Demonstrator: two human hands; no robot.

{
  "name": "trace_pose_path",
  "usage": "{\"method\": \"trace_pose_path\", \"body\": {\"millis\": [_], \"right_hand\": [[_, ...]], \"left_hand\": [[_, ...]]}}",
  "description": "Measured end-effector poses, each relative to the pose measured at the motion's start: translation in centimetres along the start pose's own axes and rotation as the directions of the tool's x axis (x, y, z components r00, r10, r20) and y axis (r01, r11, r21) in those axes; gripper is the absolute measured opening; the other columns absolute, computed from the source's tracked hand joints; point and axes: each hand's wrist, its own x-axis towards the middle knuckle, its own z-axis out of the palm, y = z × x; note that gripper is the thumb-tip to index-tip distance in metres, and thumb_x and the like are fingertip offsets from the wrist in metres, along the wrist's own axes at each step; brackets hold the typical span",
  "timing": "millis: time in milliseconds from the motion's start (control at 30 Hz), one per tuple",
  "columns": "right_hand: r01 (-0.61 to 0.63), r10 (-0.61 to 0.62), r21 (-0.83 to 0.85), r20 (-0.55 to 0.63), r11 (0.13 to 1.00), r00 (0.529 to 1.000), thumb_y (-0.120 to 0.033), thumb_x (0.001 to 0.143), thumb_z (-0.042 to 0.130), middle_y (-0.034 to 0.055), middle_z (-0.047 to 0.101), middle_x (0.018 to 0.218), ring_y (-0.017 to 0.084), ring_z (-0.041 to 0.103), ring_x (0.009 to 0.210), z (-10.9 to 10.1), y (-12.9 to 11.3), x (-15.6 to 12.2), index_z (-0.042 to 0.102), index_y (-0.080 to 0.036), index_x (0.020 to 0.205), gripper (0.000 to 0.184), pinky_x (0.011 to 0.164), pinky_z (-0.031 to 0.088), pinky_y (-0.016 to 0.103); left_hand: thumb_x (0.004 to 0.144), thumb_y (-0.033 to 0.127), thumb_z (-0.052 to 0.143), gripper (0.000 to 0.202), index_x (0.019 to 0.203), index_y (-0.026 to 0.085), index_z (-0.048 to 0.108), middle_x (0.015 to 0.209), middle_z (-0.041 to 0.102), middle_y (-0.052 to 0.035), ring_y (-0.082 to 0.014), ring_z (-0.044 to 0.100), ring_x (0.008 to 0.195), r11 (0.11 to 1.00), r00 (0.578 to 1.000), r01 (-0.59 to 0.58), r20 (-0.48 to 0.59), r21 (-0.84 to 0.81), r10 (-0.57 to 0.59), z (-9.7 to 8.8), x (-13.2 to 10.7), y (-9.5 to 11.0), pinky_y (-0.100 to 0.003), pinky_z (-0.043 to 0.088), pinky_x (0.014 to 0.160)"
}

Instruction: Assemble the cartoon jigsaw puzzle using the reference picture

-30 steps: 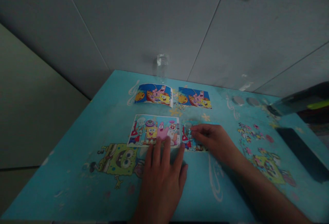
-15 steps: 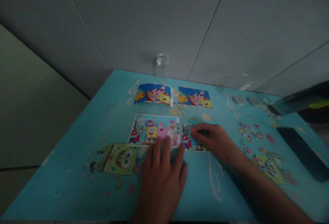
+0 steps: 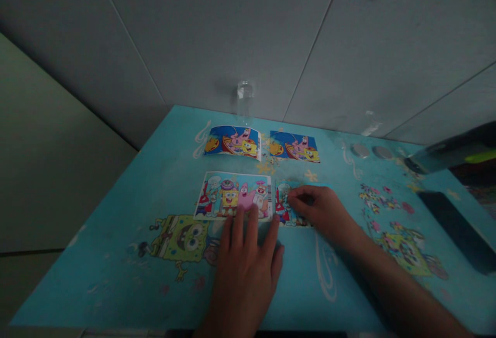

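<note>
My left hand (image 3: 248,260) lies flat with its fingers spread. Its fingertips rest on the lower edge of a printed cartoon card (image 3: 228,198) with a barcode down its right side. Directly right of that card is a partly assembled jigsaw puzzle (image 3: 282,214) of the same picture, its right part covered by my right hand (image 3: 315,203). Thumb and index finger of that hand are pinched together at the puzzle's upper left part; whatever they hold is hidden. Loose jigsaw pieces (image 3: 377,198) lie scattered to the right of my right forearm.
Behind are a curled blue card (image 3: 232,142) and a matching blue picture (image 3: 294,147). A clear tube (image 3: 245,103) stands by the wall. To the right lie two round lids (image 3: 360,150), a dark oblong object (image 3: 457,229) and a clear, dark-ended object (image 3: 449,152) jutting in.
The view has shifted very slightly. Both hands keep nearly the same place and pose, the right one still pinching over the puzzle.
</note>
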Motion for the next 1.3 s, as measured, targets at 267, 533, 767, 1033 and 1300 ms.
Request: {"method": "trace_pose_path", "body": {"millis": [267,533,767,1033,1300], "right_hand": [[0.018,-0.031,-0.188,-0.064,0.982,0.997,-0.032,0.089,0.063,0.0006,0.075,0.077,0.018,0.067,0.067,0.5,-0.2,0.0,0.078,-0.022,0.089,0.018,0.065,0.047,0.030],[-0.011,-0.014,-0.256,-0.096,0.967,0.995,-0.031,0.089,0.064,0.0003,0.074,0.078,0.018,0.066,0.068,0.8,-0.1,-0.1,0.075,-0.023,0.087,0.014,0.066,0.047,0.031],[0.070,-0.102,-0.254,-0.115,0.965,0.988,-0.029,0.091,0.065,0.0015,0.075,0.086,0.019,0.068,0.074,1.0,0.5,-0.3,0.075,-0.023,0.094,0.013,0.070,0.049,0.030],[0.225,-0.256,-0.242,-0.104,0.944,0.961,-0.030,0.101,0.056,0.0038,0.077,0.102,0.020,0.071,0.091,0.1,0.8,-0.9,0.076,-0.024,0.106,0.022,0.083,0.053,0.033],[0.270,-0.385,-0.438,-0.199,0.858,0.901,-0.027,0.102,0.055,0.0073,0.075,0.104,0.023,0.071,0.094,-3.2,4.1,-8.0,0.072,-0.024,0.115,0.023,0.085,0.057,0.038]], "left_hand": [[0.099,0.049,0.055,0.046,0.142,0.034,0.059,0.155,0.048,-0.0141,-0.0406,0.040,0.147,1.000,1.000,0.002,0.010,-0.013,-0.002,0.0,0.0,0.0,-0.064,0.040,0.115],[0.098,0.047,0.057,0.044,0.140,0.035,0.061,0.151,0.051,-0.0136,-0.0402,0.044,0.143,1.000,1.000,-0.006,-0.015,0.004,0.006,-0.3,0.0,0.1,-0.063,0.042,0.113],[0.098,0.049,0.056,0.045,0.141,0.034,0.061,0.151,0.051,-0.0144,-0.0410,0.043,0.144,1.000,1.000,-0.002,-0.004,0.005,0.002,-0.2,0.2,0.0,-0.063,0.042,0.113],[0.098,0.048,0.057,0.044,0.140,0.034,0.062,0.151,0.051,-0.0138,-0.0407,0.042,0.145,1.000,1.000,-0.006,0.001,-0.006,0.006,-0.3,0.1,0.0,-0.063,0.043,0.112],[0.098,0.046,0.057,0.044,0.140,0.033,0.062,0.149,0.053,-0.0124,-0.0395,0.043,0.143,1.000,1.000,-0.013,0.002,-0.002,0.013,-0.2,0.3,-0.1,-0.064,0.044,0.111]]}}
